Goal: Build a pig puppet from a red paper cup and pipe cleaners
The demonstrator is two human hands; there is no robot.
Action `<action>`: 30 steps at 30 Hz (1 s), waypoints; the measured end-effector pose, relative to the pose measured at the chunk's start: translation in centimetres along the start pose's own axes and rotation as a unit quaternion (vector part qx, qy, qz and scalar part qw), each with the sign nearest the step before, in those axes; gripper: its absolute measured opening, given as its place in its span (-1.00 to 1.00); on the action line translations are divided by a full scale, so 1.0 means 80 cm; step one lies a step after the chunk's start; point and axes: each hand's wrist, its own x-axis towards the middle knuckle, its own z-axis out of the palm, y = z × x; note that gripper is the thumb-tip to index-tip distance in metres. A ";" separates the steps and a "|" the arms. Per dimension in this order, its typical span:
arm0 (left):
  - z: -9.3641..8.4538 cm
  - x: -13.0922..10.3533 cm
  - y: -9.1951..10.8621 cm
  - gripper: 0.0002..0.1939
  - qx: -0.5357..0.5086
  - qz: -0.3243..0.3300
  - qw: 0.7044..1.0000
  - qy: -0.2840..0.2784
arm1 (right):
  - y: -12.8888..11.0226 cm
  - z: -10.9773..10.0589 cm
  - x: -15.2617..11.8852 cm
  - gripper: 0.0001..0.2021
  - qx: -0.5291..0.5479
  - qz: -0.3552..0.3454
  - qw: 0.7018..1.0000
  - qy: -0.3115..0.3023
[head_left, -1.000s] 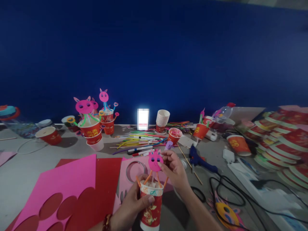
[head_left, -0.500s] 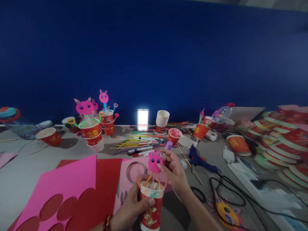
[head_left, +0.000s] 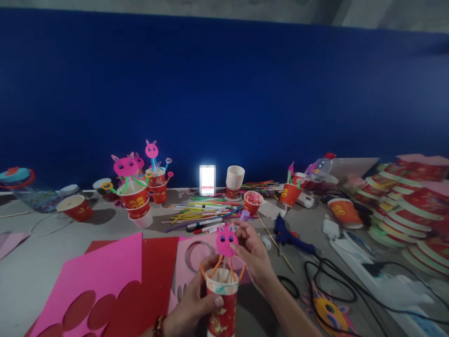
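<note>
My left hand (head_left: 198,299) is wrapped round a red paper cup (head_left: 227,311) with a pale patterned rim, holding it upright. Orange pipe cleaners (head_left: 215,267) stick up from the cup's mouth. Above it stands a pink paper animal face (head_left: 227,240) with ears, two dark eyes and a snout. My right hand (head_left: 250,250) pinches the right edge of this face between thumb and fingers. Behind the hands lie several marker pens (head_left: 206,228). A roll of tape (head_left: 198,256) rests on pink sheet left of the cup.
Pink paper (head_left: 105,262) with round cut-outs lies on red sheet at left. Finished-looking cup figures (head_left: 132,199) stand behind it. A blue glue gun (head_left: 293,238), black cable (head_left: 336,276), power strip (head_left: 382,290) and leaning cup stacks (head_left: 417,206) occupy the right.
The camera view has tilted up slightly, so the table items sit a little lower. Both hands keep the same hold on the cup and the pink face.
</note>
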 end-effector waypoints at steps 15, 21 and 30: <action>0.037 0.003 0.082 -0.41 0.012 0.094 0.991 -0.091 | -0.071 0.025 -0.009 -0.60 -0.057 -0.058 0.996 -0.045; 0.035 0.008 0.089 -0.48 0.010 0.120 0.991 -0.058 | -0.084 0.031 -0.006 -0.63 -0.101 -0.086 0.991 -0.031; 0.029 0.007 0.093 -0.61 0.063 0.116 0.991 0.027 | -0.089 0.037 -0.007 -0.59 -0.166 -0.122 0.978 -0.020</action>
